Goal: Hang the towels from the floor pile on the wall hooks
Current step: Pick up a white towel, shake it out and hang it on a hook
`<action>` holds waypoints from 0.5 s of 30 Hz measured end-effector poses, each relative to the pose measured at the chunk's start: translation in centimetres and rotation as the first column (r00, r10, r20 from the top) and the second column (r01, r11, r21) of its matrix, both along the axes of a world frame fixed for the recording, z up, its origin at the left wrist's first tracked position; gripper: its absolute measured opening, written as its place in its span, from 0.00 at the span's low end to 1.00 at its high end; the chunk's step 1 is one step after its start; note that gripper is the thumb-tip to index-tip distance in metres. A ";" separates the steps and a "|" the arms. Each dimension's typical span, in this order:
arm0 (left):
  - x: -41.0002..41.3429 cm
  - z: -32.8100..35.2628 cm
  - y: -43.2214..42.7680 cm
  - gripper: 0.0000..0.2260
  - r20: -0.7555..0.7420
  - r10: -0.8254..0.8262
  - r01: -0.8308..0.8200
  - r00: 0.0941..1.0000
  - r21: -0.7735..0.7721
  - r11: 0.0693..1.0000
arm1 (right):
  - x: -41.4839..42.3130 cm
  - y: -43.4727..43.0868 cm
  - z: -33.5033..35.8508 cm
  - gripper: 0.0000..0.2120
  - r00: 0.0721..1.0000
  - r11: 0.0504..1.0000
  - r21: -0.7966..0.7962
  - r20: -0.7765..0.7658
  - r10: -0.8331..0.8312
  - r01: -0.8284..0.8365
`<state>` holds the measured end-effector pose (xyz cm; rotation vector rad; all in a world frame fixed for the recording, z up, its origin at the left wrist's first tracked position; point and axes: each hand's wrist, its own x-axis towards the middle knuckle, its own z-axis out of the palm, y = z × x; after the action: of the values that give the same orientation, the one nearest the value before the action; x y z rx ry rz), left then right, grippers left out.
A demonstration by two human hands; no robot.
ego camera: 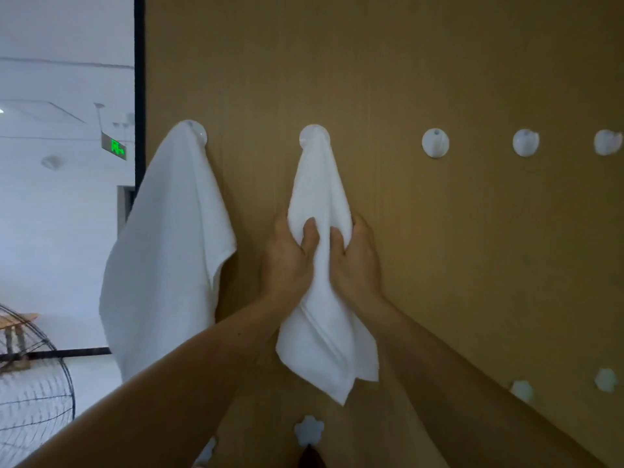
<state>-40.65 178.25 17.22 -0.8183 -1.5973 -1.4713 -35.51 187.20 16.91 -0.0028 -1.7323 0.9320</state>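
A white towel [320, 184] hangs from the second round white hook [314, 136] on the brown wall panel. My left hand [290, 258] grips its left side at mid-height, thumb on the front of the cloth. On the other side my right hand [358, 258] grips the towel's right edge, thumb pressed into the fold. The towel's lower corners dangle below both wrists. A larger white towel [169, 248] hangs from the first hook [199, 133] at the panel's left edge. The floor pile is out of view.
Three bare round hooks [435, 142] [525, 142] [607, 141] continue to the right. Flower-shaped hooks [309, 430] [521, 391] [606, 380] sit in a lower row. A wire fan guard [33, 383] stands at the lower left beyond the panel's black edge [139, 96].
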 end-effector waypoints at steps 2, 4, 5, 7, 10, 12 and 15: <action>0.4 -1.5 -0.4 0.11 0.041 -0.027 0.028 0.999 -0.017 0.999 | 0.7 -0.3 -1.7 0.24 0.999 1.000 -0.003 0.025 -0.021 0.021; 0.6 -3.1 -1.0 0.12 0.083 -0.049 0.050 0.995 -0.010 0.999 | 1.5 -0.7 -3.7 0.24 0.997 0.998 0.010 0.042 -0.065 0.065; 0.7 -3.9 -1.3 0.12 0.113 -0.072 0.074 0.991 -0.010 0.997 | 2.0 -1.0 -4.9 0.24 0.994 0.996 0.015 0.052 -0.093 0.092; 0.7 -6.1 -1.8 0.12 0.185 -0.137 0.146 0.973 -0.039 0.988 | 3.0 -1.7 -7.6 0.24 0.987 0.990 0.027 0.086 -0.139 0.137; 1.9 -10.8 -2.5 0.16 0.293 -0.164 0.204 0.942 -0.114 0.972 | 5.3 -3.0 -12.4 0.22 0.961 0.978 0.026 0.182 -0.207 0.205; 2.9 -14.7 -3.1 0.19 0.326 -0.108 0.179 0.939 -0.195 0.964 | 7.5 -4.0 -16.1 0.22 0.924 0.963 -0.013 0.284 -0.255 0.270; 4.7 -21.1 -4.0 0.20 0.463 -0.154 0.381 0.873 -0.450 0.807 | 12.0 -5.9 -22.4 0.28 0.778 0.904 -0.057 0.533 -0.332 0.424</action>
<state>-35.91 174.30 -3.85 -1.1470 -2.3547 -1.4780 -23.52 181.31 -5.45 -0.7607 -2.0208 0.8136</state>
